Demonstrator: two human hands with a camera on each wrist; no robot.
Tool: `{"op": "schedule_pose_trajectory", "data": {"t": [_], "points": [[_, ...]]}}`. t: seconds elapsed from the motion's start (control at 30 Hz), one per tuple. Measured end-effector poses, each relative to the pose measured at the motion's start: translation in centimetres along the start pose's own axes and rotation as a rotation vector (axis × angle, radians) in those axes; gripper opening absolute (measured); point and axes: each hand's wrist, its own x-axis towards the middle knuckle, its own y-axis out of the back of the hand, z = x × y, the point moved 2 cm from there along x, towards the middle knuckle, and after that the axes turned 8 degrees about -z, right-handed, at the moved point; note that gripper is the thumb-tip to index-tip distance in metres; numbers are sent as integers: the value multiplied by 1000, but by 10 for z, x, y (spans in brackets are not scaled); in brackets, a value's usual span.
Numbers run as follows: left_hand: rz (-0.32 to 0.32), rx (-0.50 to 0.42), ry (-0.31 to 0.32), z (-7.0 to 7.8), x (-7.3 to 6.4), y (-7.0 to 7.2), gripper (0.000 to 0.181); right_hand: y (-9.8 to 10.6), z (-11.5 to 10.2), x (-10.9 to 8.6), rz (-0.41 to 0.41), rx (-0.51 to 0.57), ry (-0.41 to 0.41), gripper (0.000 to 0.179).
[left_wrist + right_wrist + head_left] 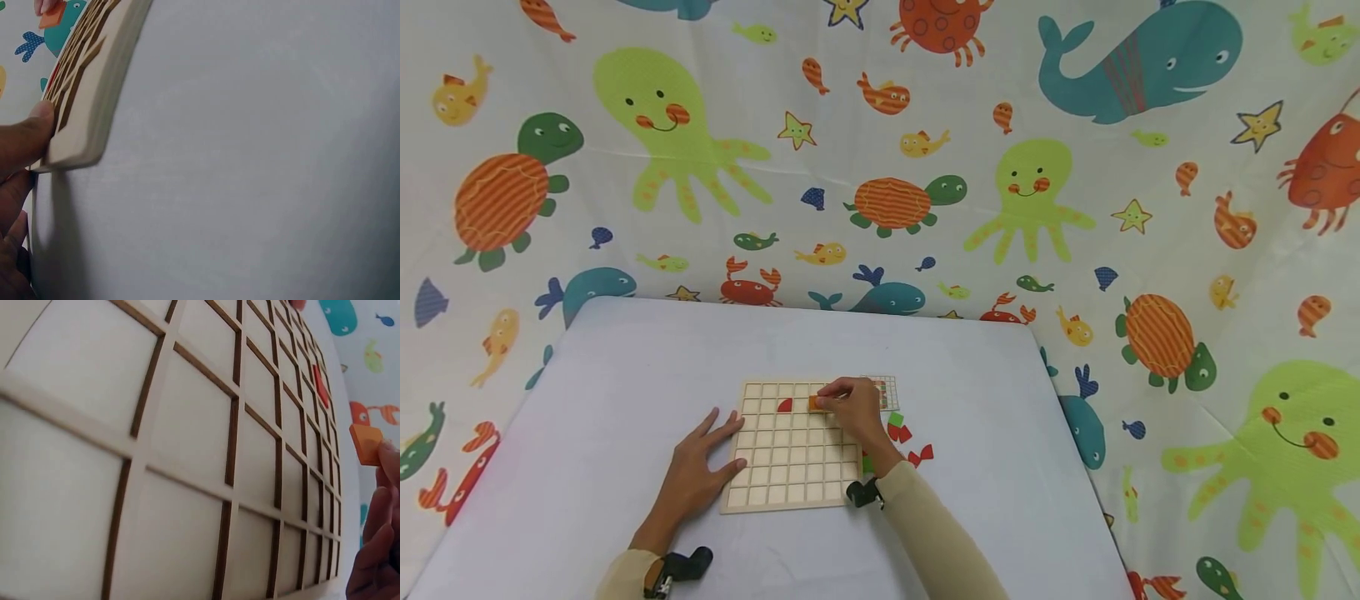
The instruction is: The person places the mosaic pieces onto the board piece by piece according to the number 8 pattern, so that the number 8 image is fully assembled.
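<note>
A wooden grid board lies on the white table, with a red quarter-round piece in one of its upper cells. My left hand, fingers spread, steadies the board's left edge; in the left wrist view the thumb touches the rim near a corner. Over the board's upper right, my right hand pinches an orange square tile between thumb and fingertips. The right wrist view shows that tile raised above the grid.
A small printed pattern card lies at the board's upper right, partly behind the right hand. Several loose red pieces and a green square tile are scattered right of the board. Behind the table hangs a sea-animal cloth.
</note>
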Motion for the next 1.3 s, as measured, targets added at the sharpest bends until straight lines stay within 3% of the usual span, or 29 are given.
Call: {"op": "schedule_pose_trajectory", "data": {"t": [0.47,0.7,1.0,1.3], "points": [[13,-2,-7,-1,0,0,69,-27,-5,10,12,-90,-48,9],[21,-2,-10,-1,0,0,68,-29,-6,9,8,-165,-3,6],[22,7,-11,-1,0,1,69,-32,-8,14,-1,-263,-12,9],[9,-2,-1,-1,0,0,69,-32,-7,14,-11,-288,1,11]]}}
